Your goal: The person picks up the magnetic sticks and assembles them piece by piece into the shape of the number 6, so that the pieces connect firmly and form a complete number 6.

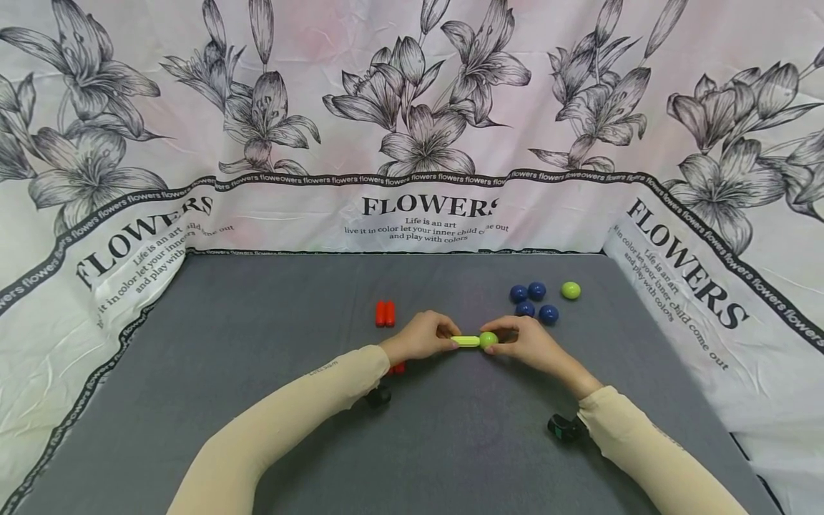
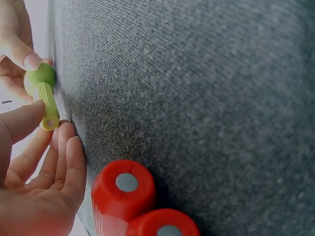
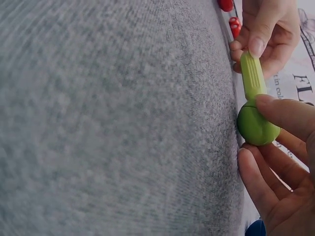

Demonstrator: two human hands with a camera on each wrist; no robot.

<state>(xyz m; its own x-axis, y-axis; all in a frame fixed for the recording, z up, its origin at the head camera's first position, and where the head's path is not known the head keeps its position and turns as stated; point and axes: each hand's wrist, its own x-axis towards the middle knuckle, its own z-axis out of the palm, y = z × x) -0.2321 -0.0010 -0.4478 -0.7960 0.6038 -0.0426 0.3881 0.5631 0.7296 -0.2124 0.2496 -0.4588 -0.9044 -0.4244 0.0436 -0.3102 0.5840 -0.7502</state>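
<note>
You are bringing both hands together a little right of centre on the grey counter [image 1: 302, 443]. Your left hand [image 1: 421, 337] is pinching the left end of a lime rod [image 1: 466, 342] between thumb and fingertips, opening only as wide as the rod. Your right hand [image 1: 523, 345] is gripping a green ball [image 1: 488, 340] between thumb and fingers, opening about as wide as the ball. The rod is pointing to three o'clock, and its right end is touching the ball.

From that pair, four blue balls [image 1: 537, 291] are sitting close together at two o'clock, and a loose lime ball [image 1: 571, 290] is lying farther out in the same direction. Two red rods [image 1: 385, 313] are lying side by side just past nine o'clock. More red pieces [image 1: 399, 368] are showing between eight and nine, partly hidden by your left wrist. Cream sleeves [image 1: 302, 393] are covering your forearms. At twelve o'clock, beyond the counter, a white cloth [image 1: 290, 214] is hanging, printed with lilies and "FLOWERS".
</note>
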